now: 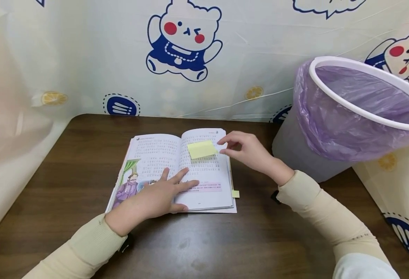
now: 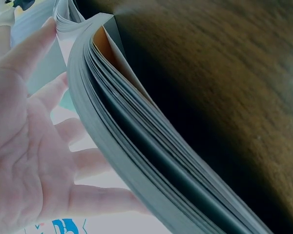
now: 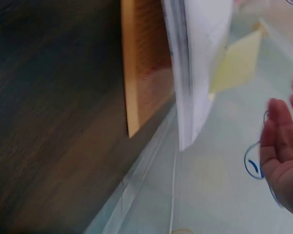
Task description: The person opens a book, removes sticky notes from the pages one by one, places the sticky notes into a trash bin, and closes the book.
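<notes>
An open book (image 1: 157,149) with printed text lies on the table, a coloured drawing on its left page. On the right page is a yellow sticky note (image 1: 202,149), which stands out from the paper in the right wrist view. My left hand (image 1: 160,197) rests spread across the lower part of both pages, over some of the drawing and text. Close to the note's right corner is my right hand (image 1: 248,150), thumb and forefinger apart. In the right wrist view a gap shows between the right hand's fingers (image 3: 278,126) and the note (image 3: 238,63).
A second yellow tab (image 1: 236,194) pokes out from the book's right edge. To the right stands a grey bin (image 1: 298,151) with a white rim (image 1: 368,91) and a purple bag (image 1: 312,112). A patterned curtain (image 1: 86,46) hangs behind the brown table (image 1: 61,182).
</notes>
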The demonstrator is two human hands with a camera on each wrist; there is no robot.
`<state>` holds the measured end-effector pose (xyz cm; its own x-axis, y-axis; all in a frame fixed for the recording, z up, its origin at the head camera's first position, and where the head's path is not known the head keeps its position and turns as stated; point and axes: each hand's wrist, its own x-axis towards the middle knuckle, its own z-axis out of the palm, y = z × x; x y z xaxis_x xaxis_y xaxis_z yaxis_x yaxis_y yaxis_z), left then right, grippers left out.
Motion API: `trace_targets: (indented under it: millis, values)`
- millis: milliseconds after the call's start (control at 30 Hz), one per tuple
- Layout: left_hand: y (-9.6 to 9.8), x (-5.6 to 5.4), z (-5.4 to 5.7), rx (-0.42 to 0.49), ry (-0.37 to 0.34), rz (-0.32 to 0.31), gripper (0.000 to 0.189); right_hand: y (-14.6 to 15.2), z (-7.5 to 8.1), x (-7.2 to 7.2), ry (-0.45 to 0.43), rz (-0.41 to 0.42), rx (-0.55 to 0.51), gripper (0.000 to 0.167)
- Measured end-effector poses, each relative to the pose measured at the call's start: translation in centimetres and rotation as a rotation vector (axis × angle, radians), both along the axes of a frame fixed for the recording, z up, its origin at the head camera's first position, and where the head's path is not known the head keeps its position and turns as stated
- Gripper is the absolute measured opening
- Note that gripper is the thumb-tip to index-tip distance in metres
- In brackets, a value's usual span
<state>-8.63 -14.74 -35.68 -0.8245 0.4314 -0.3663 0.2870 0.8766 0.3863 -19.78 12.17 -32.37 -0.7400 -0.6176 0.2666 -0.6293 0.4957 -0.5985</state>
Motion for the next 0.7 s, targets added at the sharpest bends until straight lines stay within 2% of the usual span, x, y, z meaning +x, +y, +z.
trace_targets:
  millis: [133,267,433,700]
  values:
    - [-0.1,0.0,0.0,0.002,-0.003,-0.001,0.071,-0.9,-0.9,-0.1,-0.016,0.009,0.208,0.033]
    - [-0.2,0.1,0.0,0.006,0.006,-0.004,0.072,-1.6,-1.6,-0.2,0.002,0.001,0.297,0.035]
    - [-0.2,0.1,-0.2,0.003,0.007,-0.006,0.072,-2.3,-2.4,-0.6,0.025,0.016,0.302,0.028]
    - [-0.2,0.1,-0.1,-0.003,0.019,-0.01,0.071,-2.7,-2.7,-0.7,0.123,0.007,0.259,0.015]
